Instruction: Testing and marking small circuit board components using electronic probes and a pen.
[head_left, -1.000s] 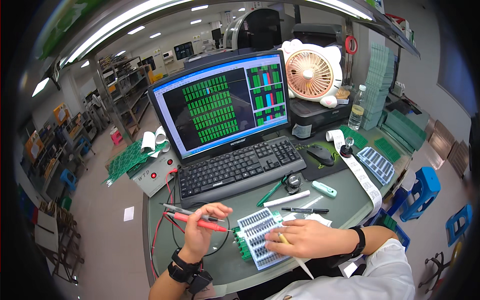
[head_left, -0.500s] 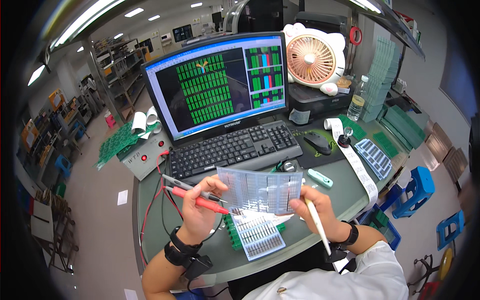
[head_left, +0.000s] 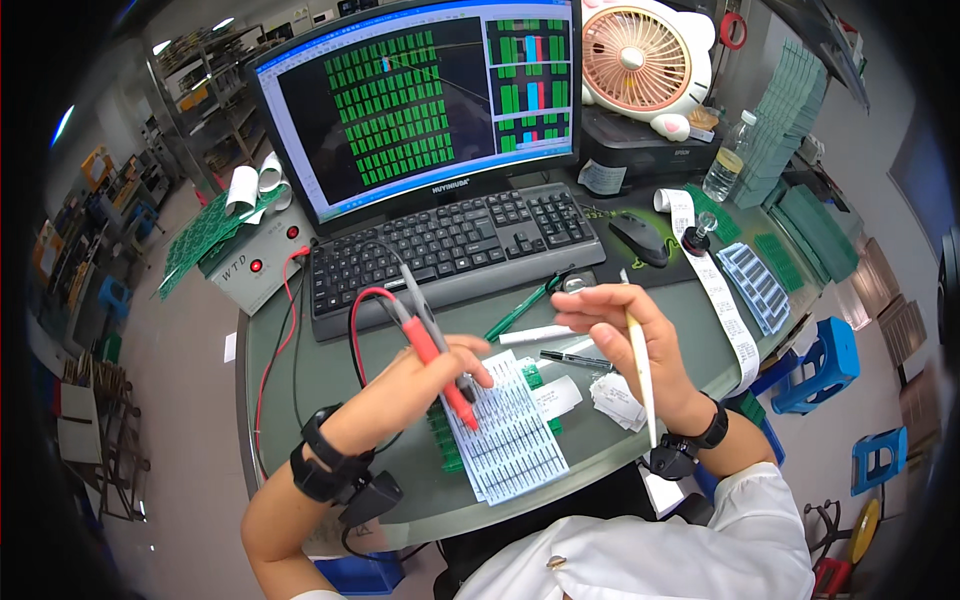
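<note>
My left hand (head_left: pixel 415 385) is closed round a red test probe (head_left: pixel 424 342) and a grey test probe (head_left: pixel 421 300). Both slant down over a pale slotted circuit-board panel (head_left: pixel 512 445), the red one's lower end close above it. The panel lies on a similar sheet, over green boards (head_left: pixel 446 445) near the table's front edge. Right of it, my right hand (head_left: pixel 655 350) is raised, fingers stretched and a slim cream pen-like stick (head_left: pixel 642 385) held by the thumb. The probe tips are too small to make out.
Behind the hands stand a keyboard (head_left: pixel 450 250), a monitor (head_left: pixel 390 110) and a grey box with red leads (head_left: pixel 257 262). Paper slips (head_left: pixel 617 402) and a black pen (head_left: pixel 577 359) lie near my right hand. A mouse (head_left: pixel 638 241), paper strip (head_left: pixel 725 325) and bottle (head_left: pixel 725 165) are farther right.
The panel that both hands held up now lies on the stack. My left hand has turned the probes downward over it. My right hand has let go of the panel's edge, keeping the stick.
</note>
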